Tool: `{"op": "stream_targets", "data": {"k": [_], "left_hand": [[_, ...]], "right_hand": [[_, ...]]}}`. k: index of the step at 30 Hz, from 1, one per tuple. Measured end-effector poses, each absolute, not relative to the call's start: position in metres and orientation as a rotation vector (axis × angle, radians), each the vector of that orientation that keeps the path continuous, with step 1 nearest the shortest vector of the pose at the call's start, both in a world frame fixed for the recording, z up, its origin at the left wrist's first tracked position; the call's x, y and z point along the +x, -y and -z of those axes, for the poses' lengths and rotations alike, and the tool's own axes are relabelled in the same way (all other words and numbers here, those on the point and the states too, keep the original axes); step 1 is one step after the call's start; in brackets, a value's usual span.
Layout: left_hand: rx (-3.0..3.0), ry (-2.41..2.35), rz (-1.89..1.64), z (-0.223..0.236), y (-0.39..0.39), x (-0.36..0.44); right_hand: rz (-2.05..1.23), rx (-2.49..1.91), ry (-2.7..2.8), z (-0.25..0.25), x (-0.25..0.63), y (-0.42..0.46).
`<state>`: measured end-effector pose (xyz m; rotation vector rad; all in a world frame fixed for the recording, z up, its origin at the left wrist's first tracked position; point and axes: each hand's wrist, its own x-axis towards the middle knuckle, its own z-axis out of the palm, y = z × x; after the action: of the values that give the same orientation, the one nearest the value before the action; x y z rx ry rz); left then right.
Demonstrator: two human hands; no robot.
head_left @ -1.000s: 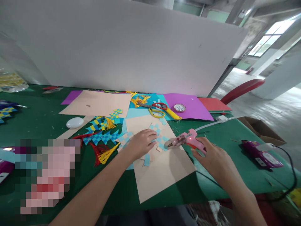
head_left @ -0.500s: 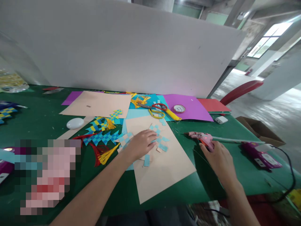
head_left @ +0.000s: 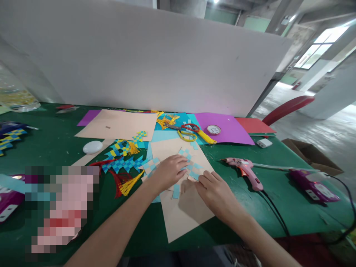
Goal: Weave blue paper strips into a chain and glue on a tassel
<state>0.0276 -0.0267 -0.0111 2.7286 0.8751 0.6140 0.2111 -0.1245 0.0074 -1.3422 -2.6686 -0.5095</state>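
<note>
A woven paper piece in light blue and peach [head_left: 194, 168] lies on a peach sheet [head_left: 180, 222] in front of me. My left hand [head_left: 171, 171] is closed over its left part, fingertips pressed together on the strips. At its lower right edge, my right hand [head_left: 213, 188] pinches the end of a strip, and the fingers hide the exact grip. A short light blue strip [head_left: 175, 191] sticks out below my left hand. Off to the right, the pink glue gun [head_left: 246, 168] lies on the green table, untouched.
Scissors with red and yellow handles [head_left: 189, 131] and a small round dish [head_left: 214, 129] lie beyond my hands. Woven paper fish with tassels [head_left: 122, 164] are at the left. A purple power strip [head_left: 314, 187] and a black cord [head_left: 278, 215] are at the right.
My right hand has let go of the glue gun, leaving it on the table, and has moved left to the woven paper piece. My left hand stays on the piece.
</note>
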Motion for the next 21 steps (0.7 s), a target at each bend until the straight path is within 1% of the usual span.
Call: {"op": "stream_targets", "data": {"k": [5, 8, 11, 14, 16, 18, 21], "left_hand": [[2.738, -0.872, -0.623, 0.013, 0.027, 0.027], [2.733, -0.867, -0.630, 0.014, 0.026, 0.026], [2.731, -0.869, -0.614, 0.014, 0.026, 0.026], [2.738, -0.884, -0.581, 0.013, 0.026, 0.027], [2.740, -0.893, -0.567, 0.012, 0.027, 0.027], [2.731, -0.898, -0.562, 0.010, 0.027, 0.027], [2.716, -0.904, -0.556, 0.009, 0.028, 0.027]], "right_hand": [[0.501, -1.260, 2.659, -0.001, 0.212, 0.116], [0.274, -1.293, 2.600, -0.005, 0.216, 0.117], [-0.128, -1.414, 2.503, -0.020, 0.224, 0.131], [-0.640, -1.575, 2.424, -0.042, 0.236, 0.154], [-0.996, -1.585, 2.412, -0.054, 0.247, 0.170], [-1.353, -1.456, 2.382, -0.062, 0.260, 0.184], [-1.766, -1.052, 2.198, -0.063, 0.276, 0.195]]}}
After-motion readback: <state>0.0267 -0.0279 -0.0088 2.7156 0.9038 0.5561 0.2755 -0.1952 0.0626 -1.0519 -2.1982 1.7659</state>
